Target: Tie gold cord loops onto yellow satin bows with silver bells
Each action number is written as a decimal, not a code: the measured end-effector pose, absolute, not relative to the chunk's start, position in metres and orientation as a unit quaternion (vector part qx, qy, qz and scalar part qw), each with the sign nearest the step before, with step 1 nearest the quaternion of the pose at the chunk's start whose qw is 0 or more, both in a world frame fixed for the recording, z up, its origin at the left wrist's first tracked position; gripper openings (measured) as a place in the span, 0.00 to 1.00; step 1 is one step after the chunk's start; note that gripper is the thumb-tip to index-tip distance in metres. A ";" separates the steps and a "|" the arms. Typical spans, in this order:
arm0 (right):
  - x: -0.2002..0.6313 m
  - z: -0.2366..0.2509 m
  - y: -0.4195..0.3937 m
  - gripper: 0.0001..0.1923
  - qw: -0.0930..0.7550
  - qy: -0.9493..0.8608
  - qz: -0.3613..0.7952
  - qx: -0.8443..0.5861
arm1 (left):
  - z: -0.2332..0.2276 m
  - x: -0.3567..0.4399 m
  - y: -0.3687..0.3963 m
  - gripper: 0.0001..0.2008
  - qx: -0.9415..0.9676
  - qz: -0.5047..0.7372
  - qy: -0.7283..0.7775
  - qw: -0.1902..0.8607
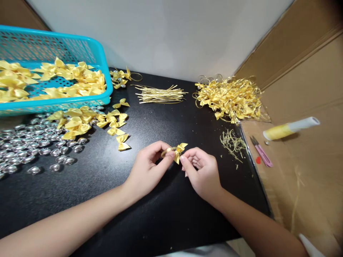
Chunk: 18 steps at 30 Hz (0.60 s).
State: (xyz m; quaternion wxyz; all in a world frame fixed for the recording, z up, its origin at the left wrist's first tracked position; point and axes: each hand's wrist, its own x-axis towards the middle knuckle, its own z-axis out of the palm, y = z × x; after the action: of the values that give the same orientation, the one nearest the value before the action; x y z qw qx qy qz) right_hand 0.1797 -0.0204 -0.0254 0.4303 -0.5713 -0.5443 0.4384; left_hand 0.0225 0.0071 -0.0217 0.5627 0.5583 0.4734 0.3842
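A yellow ribbon bow (180, 151) with a loop of gold cord (164, 152) is held up over the black table. My left hand (152, 166) is closed around it, thumb and forefinger pinching the bow's left side where the loop comes out. From the other side, my right hand (200, 171) is closed too, thumb and forefinger pressed together at the bow's lower right edge. Whether those fingertips grip the ribbon itself or a cord end cannot be made out. Behind the hands lies a bundle of gold cord lengths (160, 94).
A turquoise basket (104, 71) of yellow bows stands at left. Silver heart-shaped beads (44, 142) and loose bows (76, 123) lie before it. At right are a heap of corded bows (230, 98), cord scraps (233, 144), pink-handled snips (262, 151) and a yellow-white roll (292, 128).
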 end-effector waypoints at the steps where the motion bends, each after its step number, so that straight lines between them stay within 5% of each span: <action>1: 0.180 -0.026 -0.020 0.08 0.430 -0.544 0.439 -0.571 | -0.021 0.022 0.008 0.09 0.554 0.380 0.479 0.565; 18: 0.179 -0.024 -0.019 0.06 0.465 -0.536 0.443 -0.548 | -0.015 0.023 0.016 0.12 0.504 0.358 0.470 0.630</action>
State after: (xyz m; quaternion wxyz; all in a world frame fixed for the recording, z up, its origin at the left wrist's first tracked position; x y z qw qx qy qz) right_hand 0.1790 -0.0195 -0.0236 0.4651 -0.5481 -0.5361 0.4426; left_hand 0.0229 0.0156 -0.0149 0.6301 0.5038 0.4697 0.3584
